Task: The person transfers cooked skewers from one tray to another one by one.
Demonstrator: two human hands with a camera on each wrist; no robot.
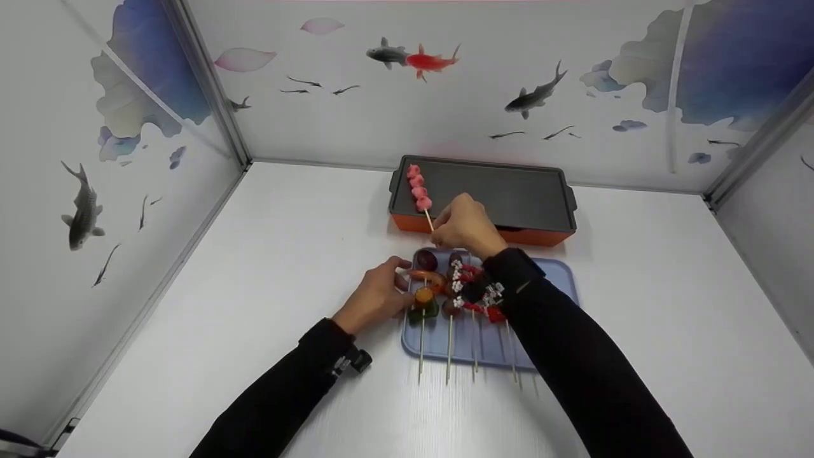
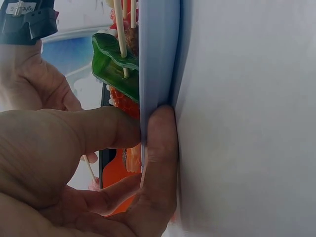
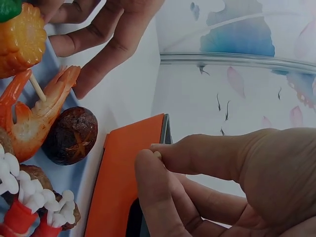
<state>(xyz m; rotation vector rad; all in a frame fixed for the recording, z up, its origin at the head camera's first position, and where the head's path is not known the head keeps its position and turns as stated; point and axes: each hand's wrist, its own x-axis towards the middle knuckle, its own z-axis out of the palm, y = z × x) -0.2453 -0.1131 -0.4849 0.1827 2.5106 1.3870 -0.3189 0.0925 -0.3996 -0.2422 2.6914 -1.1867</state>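
Observation:
My right hand (image 1: 467,224) pinches the bare end of a skewer of pink balls (image 1: 418,187) between thumb and forefinger. The balls lie over the left end of the black griddle plate (image 1: 489,191), above its orange base (image 3: 121,173). At the near-left, my left hand (image 1: 378,289) grips the rim of the blue tray (image 1: 439,346), thumb inside and a finger along the outer wall (image 2: 160,59). Beside that thumb lies a skewer with corn (image 3: 22,39), green pepper (image 2: 111,66), a shrimp (image 3: 37,118) and a mushroom (image 3: 74,136).
Other skewers on the tray carry brown pieces (image 1: 451,308) and red-and-white pieces (image 1: 467,273), partly hidden by my right forearm. Their sticks (image 1: 449,356) stick out past the near edge. White walls with painted fish (image 1: 432,62) enclose the white table (image 1: 273,254).

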